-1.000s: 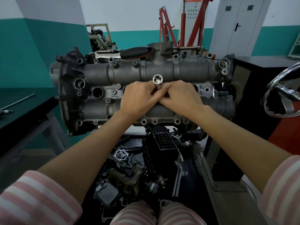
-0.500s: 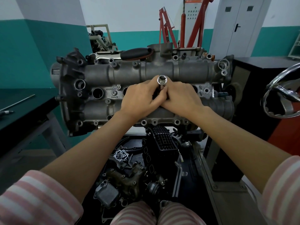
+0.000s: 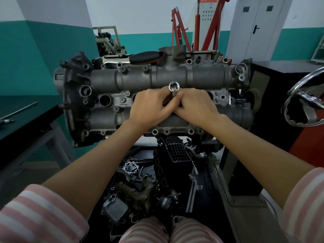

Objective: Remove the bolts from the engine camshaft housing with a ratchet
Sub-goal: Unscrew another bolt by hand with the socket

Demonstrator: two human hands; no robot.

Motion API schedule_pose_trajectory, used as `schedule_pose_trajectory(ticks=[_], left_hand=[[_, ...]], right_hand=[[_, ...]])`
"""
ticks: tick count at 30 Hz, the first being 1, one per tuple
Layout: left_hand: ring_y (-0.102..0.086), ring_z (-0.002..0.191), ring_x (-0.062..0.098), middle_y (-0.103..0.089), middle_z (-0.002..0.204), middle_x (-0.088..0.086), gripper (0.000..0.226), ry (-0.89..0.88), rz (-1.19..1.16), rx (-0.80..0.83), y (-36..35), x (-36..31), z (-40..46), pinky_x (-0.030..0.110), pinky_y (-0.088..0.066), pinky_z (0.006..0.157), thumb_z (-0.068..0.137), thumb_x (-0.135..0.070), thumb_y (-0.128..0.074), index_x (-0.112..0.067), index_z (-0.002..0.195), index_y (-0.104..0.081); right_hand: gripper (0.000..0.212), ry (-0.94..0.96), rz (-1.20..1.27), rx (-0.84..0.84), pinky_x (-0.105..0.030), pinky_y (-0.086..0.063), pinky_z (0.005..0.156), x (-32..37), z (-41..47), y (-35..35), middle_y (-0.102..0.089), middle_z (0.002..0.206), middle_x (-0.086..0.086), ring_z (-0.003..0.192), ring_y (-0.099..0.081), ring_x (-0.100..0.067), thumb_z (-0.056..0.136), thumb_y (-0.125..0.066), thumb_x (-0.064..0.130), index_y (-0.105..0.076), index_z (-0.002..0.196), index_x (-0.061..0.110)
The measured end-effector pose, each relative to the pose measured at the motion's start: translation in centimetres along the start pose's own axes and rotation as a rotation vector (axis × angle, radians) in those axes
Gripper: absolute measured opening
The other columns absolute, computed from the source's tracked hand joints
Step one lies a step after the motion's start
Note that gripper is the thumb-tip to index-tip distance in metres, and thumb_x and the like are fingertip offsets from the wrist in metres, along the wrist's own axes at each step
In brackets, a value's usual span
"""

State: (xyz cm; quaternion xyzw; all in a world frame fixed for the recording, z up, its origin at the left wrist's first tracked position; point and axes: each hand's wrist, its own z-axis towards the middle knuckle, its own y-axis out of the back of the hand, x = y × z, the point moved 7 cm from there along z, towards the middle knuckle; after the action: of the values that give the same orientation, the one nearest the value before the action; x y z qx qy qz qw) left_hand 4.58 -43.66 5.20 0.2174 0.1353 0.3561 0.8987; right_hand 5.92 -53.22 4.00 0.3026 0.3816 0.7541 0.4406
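Head view, looking down on a grey camshaft housing point(image 3: 157, 81) held on a stand, between a dark surface point(image 3: 26, 116) at left and a chrome wheel point(image 3: 305, 106) at right. Left hand point(image 3: 150, 107) and right hand point(image 3: 194, 106) pressed together at the housing's middle, fingers of both curled round the shaft of a socket extension point(image 3: 174, 86) — its open square end pointing up at the camera, no ratchet handle fitted on it. Lower end of the tool hidden under the hands, so cannot tell whether it sits on a bolt. Black-handled ratchet point(image 3: 140, 57) lying along the far edge of the housing, well apart from both hands. Loose engine parts point(image 3: 133, 186) heaped on the floor below. Probably spinning a loosened bolt out by hand, or seating the socket. Best done with the shaft kept square to the bolt, light downward pressure, twisting evenly — then lifting straight out so the bolt does not drop into the open holes nearby.
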Motion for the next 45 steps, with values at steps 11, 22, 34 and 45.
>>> schedule_pose_trajectory(ticks=[11, 22, 34, 45], left_hand=[[-0.038, 0.046, 0.015, -0.035, 0.054, -0.011, 0.03, 0.02, 0.053, 0.035, -0.4, 0.37, 0.02, 0.025, -0.027, 0.048, 0.089, -0.042, -0.039, -0.022, 0.067, -0.038], [-0.031, 0.042, 0.01, -0.026, 0.048, -0.017, 0.036, 0.01, 0.014, 0.003, -0.06, 0.16, 0.0, 0.017, -0.017, 0.044, 0.087, -0.041, -0.045, -0.026, 0.055, -0.039], [-0.046, 0.041, 0.028, -0.043, 0.044, 0.001, 0.041, 0.037, 0.045, 0.037, -0.53, 0.53, -0.07, 0.026, -0.026, 0.049, 0.091, -0.04, -0.045, -0.023, 0.058, -0.027], [-0.034, 0.045, 0.01, -0.026, 0.048, -0.018, 0.031, 0.011, 0.01, 0.028, -0.11, 0.0, -0.01, 0.02, -0.019, 0.043, 0.088, -0.043, -0.04, -0.034, 0.059, -0.034]], right_hand=[[0.013, -0.003, 0.027, -0.017, 0.006, -0.025, 0.061, 0.08, -0.06, 0.13, -0.034, 0.068, 0.011, 0.053, -0.025, 0.006, 0.094, -0.051, 0.027, -0.051, 0.101, 0.016], [0.02, -0.014, 0.002, 0.003, 0.006, -0.024, 0.059, 0.27, -0.14, 0.36, -0.027, 0.063, 0.015, 0.053, -0.024, 0.004, 0.095, -0.048, 0.022, -0.036, 0.078, 0.019], [0.012, -0.002, 0.036, -0.001, 0.006, -0.025, 0.06, 0.5, -0.11, 0.37, -0.03, 0.065, 0.015, 0.053, -0.026, 0.005, 0.094, -0.051, 0.026, -0.041, 0.091, 0.019], [0.013, 0.002, 0.003, 0.001, 0.006, -0.023, 0.059, 0.39, -0.15, 0.35, -0.028, 0.064, 0.013, 0.054, -0.024, 0.004, 0.095, -0.048, 0.023, -0.04, 0.087, 0.016]])
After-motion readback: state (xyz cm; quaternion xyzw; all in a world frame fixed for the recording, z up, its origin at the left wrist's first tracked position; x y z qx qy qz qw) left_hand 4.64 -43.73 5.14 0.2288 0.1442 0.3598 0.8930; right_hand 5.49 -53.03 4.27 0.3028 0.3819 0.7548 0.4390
